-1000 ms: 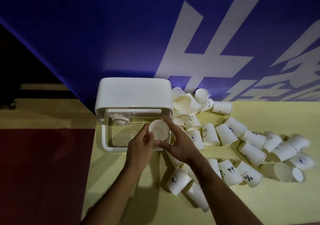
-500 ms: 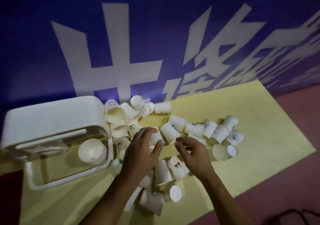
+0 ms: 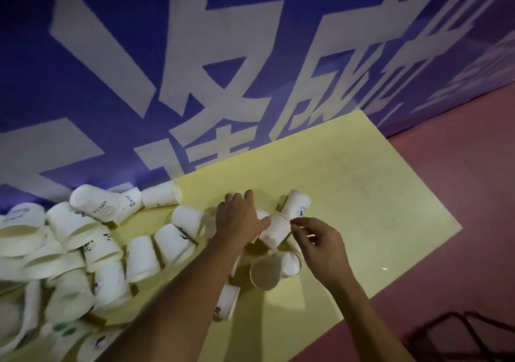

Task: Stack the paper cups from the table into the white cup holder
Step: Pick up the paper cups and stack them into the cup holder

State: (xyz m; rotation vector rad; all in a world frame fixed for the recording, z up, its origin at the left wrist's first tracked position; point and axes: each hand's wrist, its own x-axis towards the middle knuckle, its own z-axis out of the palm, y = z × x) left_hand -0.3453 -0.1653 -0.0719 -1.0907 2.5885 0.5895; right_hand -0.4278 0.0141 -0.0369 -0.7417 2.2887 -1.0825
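Note:
Many white paper cups lie tipped over on the yellow table point(image 3: 348, 172), most in a heap point(image 3: 83, 250) at the left. The white cup holder is out of view. My left hand point(image 3: 239, 219) lies palm down over a small cluster of cups at the table's middle, fingers curled over a mostly hidden cup point(image 3: 260, 213) and thumb against a tilted cup point(image 3: 276, 230). My right hand point(image 3: 320, 247) is just right of that tilted cup, with loosely curled fingers whose tips reach its side. Another cup point(image 3: 298, 203) stands tilted behind it.
An open-mouthed cup point(image 3: 264, 275) and one more cup point(image 3: 227, 303) lie near the table's front edge under my arms. A blue banner point(image 3: 195, 55) with large white characters backs the table. Reddish floor point(image 3: 459, 194) lies to the right, with a dark metal frame point(image 3: 459, 331) at the lower right.
The view has swung right, so the cup holder has left the frame. Both hands have moved right from the heap to the cluster of cups at the middle of the table.

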